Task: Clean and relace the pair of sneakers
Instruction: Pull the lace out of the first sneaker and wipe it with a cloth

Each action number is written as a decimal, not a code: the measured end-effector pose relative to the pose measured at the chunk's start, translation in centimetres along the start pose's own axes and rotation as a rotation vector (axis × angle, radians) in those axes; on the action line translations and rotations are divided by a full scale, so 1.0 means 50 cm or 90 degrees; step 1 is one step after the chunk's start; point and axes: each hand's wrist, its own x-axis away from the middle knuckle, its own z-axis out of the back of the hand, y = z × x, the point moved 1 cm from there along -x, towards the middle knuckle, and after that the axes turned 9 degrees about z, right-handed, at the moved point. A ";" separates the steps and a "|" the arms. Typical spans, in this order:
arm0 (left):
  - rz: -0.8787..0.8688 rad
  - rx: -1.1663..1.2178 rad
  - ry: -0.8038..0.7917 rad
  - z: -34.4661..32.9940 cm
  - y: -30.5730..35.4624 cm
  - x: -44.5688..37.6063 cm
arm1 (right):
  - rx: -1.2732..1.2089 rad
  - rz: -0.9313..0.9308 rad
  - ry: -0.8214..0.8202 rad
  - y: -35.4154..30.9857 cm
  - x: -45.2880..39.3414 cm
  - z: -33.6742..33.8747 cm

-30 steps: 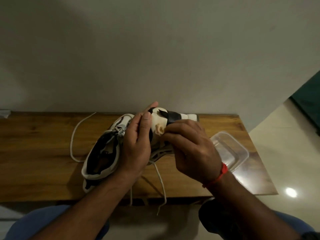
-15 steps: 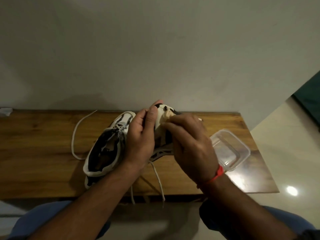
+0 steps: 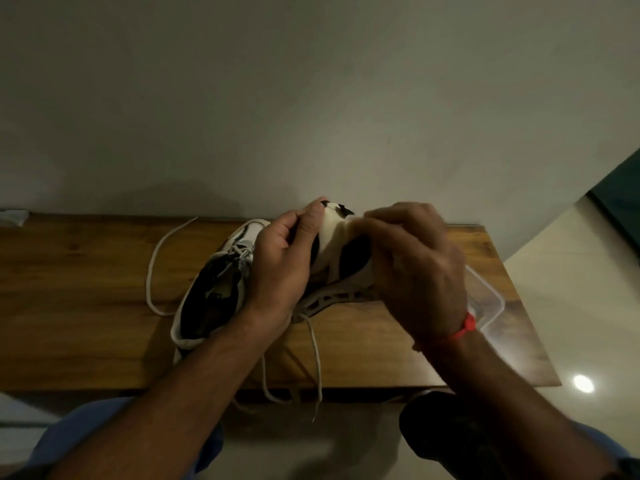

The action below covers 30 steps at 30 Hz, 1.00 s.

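Clearly we hold the raised sneaker (image 3: 337, 251) at frame centre over the wooden table (image 3: 69, 289), left hand (image 3: 280, 268) curled round its side, right hand (image 3: 412, 268) pinching a pale wad against the toe, and it looks light, pliable, best steadied by its firm sole.

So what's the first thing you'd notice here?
Two hands in the middle, holding a white and black sneaker up off the wooden table: the left hand grips one side and the right hand, with a red wristband, curls over the other. A second sneaker lies on the table just left of them, and white laces dangle over the front edge.
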 end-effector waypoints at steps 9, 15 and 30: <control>0.003 -0.017 -0.030 -0.005 0.004 0.010 | -0.077 0.003 -0.096 -0.059 0.038 -0.046; -0.037 -0.176 -0.157 0.020 -0.001 -0.027 | -0.090 -0.002 -0.150 -0.020 0.055 -0.045; 0.182 0.034 0.021 -0.011 0.004 -0.017 | -0.064 -0.028 -0.031 0.007 0.032 -0.021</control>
